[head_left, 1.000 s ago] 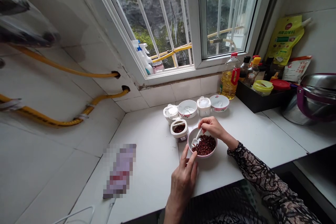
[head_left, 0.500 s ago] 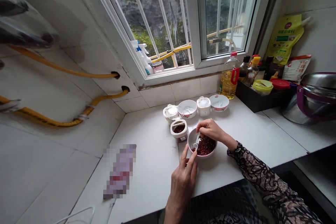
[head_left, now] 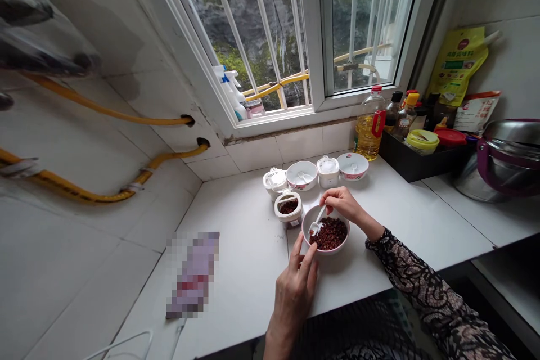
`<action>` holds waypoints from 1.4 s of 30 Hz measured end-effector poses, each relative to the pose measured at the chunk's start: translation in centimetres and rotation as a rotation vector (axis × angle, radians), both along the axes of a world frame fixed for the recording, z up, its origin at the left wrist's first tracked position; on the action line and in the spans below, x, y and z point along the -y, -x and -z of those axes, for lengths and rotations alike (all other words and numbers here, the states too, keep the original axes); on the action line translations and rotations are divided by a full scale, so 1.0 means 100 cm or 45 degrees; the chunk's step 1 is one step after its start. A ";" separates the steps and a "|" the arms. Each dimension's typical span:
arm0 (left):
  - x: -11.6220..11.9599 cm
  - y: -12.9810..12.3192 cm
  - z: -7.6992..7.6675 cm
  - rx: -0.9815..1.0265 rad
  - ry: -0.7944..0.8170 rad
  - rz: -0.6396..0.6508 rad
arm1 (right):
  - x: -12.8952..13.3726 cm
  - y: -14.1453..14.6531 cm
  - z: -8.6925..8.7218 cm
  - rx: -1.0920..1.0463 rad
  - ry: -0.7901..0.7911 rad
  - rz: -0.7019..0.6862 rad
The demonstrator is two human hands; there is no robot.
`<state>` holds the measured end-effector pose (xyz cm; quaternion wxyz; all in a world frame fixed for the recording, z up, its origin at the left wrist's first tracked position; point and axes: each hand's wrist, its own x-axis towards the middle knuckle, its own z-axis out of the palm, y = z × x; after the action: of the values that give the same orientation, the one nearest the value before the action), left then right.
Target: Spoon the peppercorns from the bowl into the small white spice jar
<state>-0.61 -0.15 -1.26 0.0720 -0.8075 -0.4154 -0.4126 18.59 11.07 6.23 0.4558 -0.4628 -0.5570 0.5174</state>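
Note:
A white bowl with a pink rim [head_left: 304, 238] stands near the counter's front edge, with dark red dried pieces [head_left: 329, 233] in it. My right hand [head_left: 342, 203] is closed on the handle of a small white spoon [head_left: 314, 228], whose head is inside the bowl at the left. The fingertips of my left hand [head_left: 295, 278] rest at the bowl's near left rim, fingers apart and holding nothing. Just left of the bowl is an open white-rimmed jar [head_left: 288, 208] with similar dark red pieces inside.
Behind stand two white-lidded jars [head_left: 276, 180] [head_left: 328, 171] and two patterned bowls [head_left: 302, 175] [head_left: 353, 166]. Further right are an oil bottle [head_left: 370, 126], a black condiment tray [head_left: 400, 158] and a metal pot [head_left: 498, 169]. A blurred purple packet [head_left: 193, 275] lies left.
My right hand has risen slightly and shifted right. The spoon's head has lifted a little from the pieces and shows more clearly. My left hand has hardly moved.

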 end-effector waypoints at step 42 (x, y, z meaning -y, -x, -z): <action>0.001 0.000 0.002 -0.009 0.039 -0.016 | 0.007 0.004 0.006 0.686 -0.617 -0.093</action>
<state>-0.61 -0.24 -1.43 0.0636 -0.8073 -0.4264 -0.4030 18.22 10.41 5.61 0.3702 -0.4409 -0.7799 0.2457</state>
